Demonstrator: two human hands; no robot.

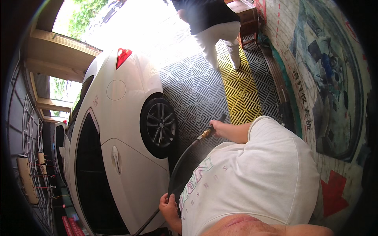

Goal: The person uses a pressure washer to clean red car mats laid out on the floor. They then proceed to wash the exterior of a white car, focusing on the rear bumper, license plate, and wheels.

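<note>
My right hand [217,128] grips the dark end piece of a black hose [185,155], where a brass coupling [205,134] shows. The dark tip of this piece sticks out past my fingers, and my hand hides much of its body. From the coupling the hose curves down to my left hand [169,203], whose fingers close around it. Beyond that hand it runs on to the lower left. A white car [130,129] stands close beside the hose. Its rear wheel [159,126] with a dark alloy rim is nearest to my right hand.
A person [211,26] in a black top and white trousers stands ahead on the grey and yellow grid floor [240,88]. Behind them is a wooden stand [247,22]. A wall covered by a printed poster [327,70] borders the right side.
</note>
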